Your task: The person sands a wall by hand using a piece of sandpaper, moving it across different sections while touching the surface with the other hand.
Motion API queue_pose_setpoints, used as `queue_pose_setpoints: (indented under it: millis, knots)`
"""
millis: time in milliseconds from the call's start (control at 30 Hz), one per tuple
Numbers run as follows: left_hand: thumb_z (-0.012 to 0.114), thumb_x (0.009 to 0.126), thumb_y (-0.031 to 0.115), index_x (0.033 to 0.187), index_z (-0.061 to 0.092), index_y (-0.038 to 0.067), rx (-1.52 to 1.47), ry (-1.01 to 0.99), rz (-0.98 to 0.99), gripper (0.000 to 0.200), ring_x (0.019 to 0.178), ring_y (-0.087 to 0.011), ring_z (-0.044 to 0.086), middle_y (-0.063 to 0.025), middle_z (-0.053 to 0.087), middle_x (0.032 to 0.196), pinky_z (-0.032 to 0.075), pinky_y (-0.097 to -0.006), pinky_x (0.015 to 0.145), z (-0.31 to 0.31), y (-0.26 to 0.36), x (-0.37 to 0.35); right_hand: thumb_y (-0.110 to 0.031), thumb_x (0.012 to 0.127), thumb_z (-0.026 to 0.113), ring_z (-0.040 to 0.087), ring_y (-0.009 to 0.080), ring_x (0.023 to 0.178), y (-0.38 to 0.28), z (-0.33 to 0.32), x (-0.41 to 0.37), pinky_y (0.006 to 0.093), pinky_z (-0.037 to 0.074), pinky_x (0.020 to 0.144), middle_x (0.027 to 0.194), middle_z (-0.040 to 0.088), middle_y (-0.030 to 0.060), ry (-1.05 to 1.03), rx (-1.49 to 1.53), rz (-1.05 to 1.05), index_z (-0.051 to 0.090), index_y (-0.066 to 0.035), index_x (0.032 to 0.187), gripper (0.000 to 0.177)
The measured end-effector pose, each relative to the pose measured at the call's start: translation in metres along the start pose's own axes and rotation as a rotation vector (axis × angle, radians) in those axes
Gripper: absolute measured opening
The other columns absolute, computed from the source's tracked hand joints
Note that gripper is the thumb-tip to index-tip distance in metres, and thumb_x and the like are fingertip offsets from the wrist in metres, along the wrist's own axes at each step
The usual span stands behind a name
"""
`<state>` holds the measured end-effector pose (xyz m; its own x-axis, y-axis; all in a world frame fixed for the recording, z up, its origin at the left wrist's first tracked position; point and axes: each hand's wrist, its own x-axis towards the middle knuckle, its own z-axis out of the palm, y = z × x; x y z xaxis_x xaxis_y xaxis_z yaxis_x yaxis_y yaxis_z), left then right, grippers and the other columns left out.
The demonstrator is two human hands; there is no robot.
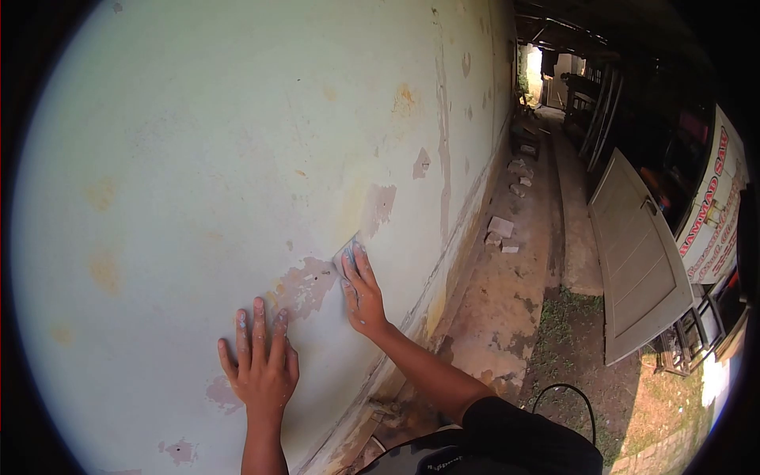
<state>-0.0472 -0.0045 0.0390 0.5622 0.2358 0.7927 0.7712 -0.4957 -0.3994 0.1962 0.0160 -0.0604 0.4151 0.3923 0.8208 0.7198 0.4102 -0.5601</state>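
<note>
A pale green-white wall (198, 158) fills the left and middle of the view, marked by flaked patches and yellowish stains. My right hand (364, 293) presses a thin greyish sheet, which looks like sandpaper (340, 260), against it. One straight edge of the sheet shows past the fingers; the rest lies under them. Just left of that hand is a bare pinkish patch (305, 289) where paint has come off. Lower down, my left hand (264, 368) rests on the wall with fingers spread, holding nothing. Whitish and bluish smears mark the fingers of both hands.
Along the wall's foot runs a worn concrete ledge (483, 317) with broken white chunks (500, 228). A pale door panel (641, 261) leans at the right, near a printed banner (716, 206). A thin black hoop (582, 388) curves up beside my body.
</note>
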Motion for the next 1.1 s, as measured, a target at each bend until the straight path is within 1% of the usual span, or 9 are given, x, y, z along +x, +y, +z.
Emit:
queue_pose_setpoints:
  millis: [200,300,400,500,700,800,933,1033,1100]
  knots:
    - [0.066,0.092,0.020,0.136,0.072,0.031,-0.015,-0.011,-0.005,0.046,0.152,-0.0263,0.046,-0.0007,0.053,0.163,0.019,-0.0532,0.128,0.001,0.001,-0.001,-0.001,0.107,0.054,0.028,0.0466,0.158,-0.011,-0.031,0.113,0.0470,0.029,0.127,0.171,0.031,0.0227,0.059,0.045,0.048,0.048,-0.005,0.159,0.053]
    - [0.066,0.092,0.020,0.135,0.072,0.030,-0.026,-0.013,-0.009,0.045,0.151,-0.0264,0.048,-0.0008,0.054,0.162,0.021,-0.0525,0.128,-0.001,0.001,-0.001,-0.001,0.106,0.055,0.029,0.0466,0.158,-0.010,-0.024,0.100,0.0468,0.029,0.127,0.170,0.034,0.0235,0.073,0.033,0.034,0.048,-0.005,0.159,0.053]
    - [0.066,0.091,0.020,0.133,0.073,0.029,-0.027,0.001,-0.002,0.043,0.150,-0.0263,0.049,-0.0009,0.055,0.161,0.022,-0.0513,0.127,-0.001,0.002,0.002,-0.003,0.107,0.054,0.030,0.0417,0.159,-0.015,-0.001,0.018,0.0449,0.027,0.128,0.170,0.033,0.0238,0.023,-0.008,0.018,0.046,-0.007,0.161,0.054]
    - [0.067,0.091,0.020,0.129,0.075,0.028,-0.041,0.008,0.025,0.040,0.149,-0.0258,0.050,-0.0009,0.057,0.159,0.023,-0.0498,0.127,-0.004,-0.001,0.000,0.000,0.105,0.056,0.030,0.0427,0.158,0.000,0.002,-0.012,0.0449,0.027,0.128,0.170,0.034,0.0250,-0.021,0.004,-0.043,0.047,-0.007,0.160,0.057]
    - [0.067,0.090,0.020,0.124,0.077,0.026,-0.069,0.020,0.029,0.036,0.147,-0.0250,0.051,-0.0002,0.059,0.157,0.025,-0.0468,0.126,-0.002,0.000,0.000,-0.003,0.106,0.056,0.030,0.0446,0.157,-0.008,-0.026,0.122,0.0459,0.030,0.127,0.169,0.035,0.0246,0.131,-0.012,0.025,0.049,-0.005,0.158,0.053]
    - [0.064,0.090,0.021,0.117,0.080,0.030,-0.028,0.035,0.007,0.032,0.142,-0.0193,0.056,0.0038,0.064,0.152,0.029,-0.0429,0.122,-0.006,0.001,0.003,-0.003,0.107,0.054,0.031,0.0446,0.157,-0.014,-0.021,0.115,0.0455,0.030,0.126,0.169,0.034,0.0245,0.147,-0.012,0.046,0.048,-0.005,0.158,0.052]
    - [0.064,0.090,0.020,0.116,0.080,0.029,-0.037,0.040,0.015,0.032,0.141,-0.0192,0.057,0.0043,0.065,0.151,0.031,-0.0415,0.120,-0.007,0.000,0.004,0.000,0.106,0.052,0.029,0.0464,0.158,-0.018,0.008,0.005,0.0504,0.025,0.128,0.169,0.033,0.0274,0.021,-0.010,0.020,0.049,0.003,0.156,0.050]
    - [0.064,0.090,0.020,0.116,0.080,0.028,-0.042,0.045,0.020,0.032,0.140,-0.0187,0.058,0.0047,0.065,0.150,0.032,-0.0404,0.119,-0.004,0.000,0.003,0.001,0.103,0.059,0.030,0.0487,0.157,-0.012,-0.001,0.028,0.0511,0.030,0.126,0.170,0.033,0.0252,0.032,-0.035,-0.033,0.048,-0.003,0.158,0.056]
    - [0.064,0.090,0.020,0.116,0.080,0.027,-0.048,0.038,0.022,0.032,0.140,-0.0183,0.058,0.0049,0.066,0.149,0.032,-0.0399,0.118,-0.004,-0.001,0.003,-0.002,0.107,0.052,0.030,0.0437,0.158,-0.010,-0.016,0.081,0.0462,0.028,0.127,0.169,0.034,0.0262,0.100,-0.047,0.042,0.048,0.000,0.157,0.050]
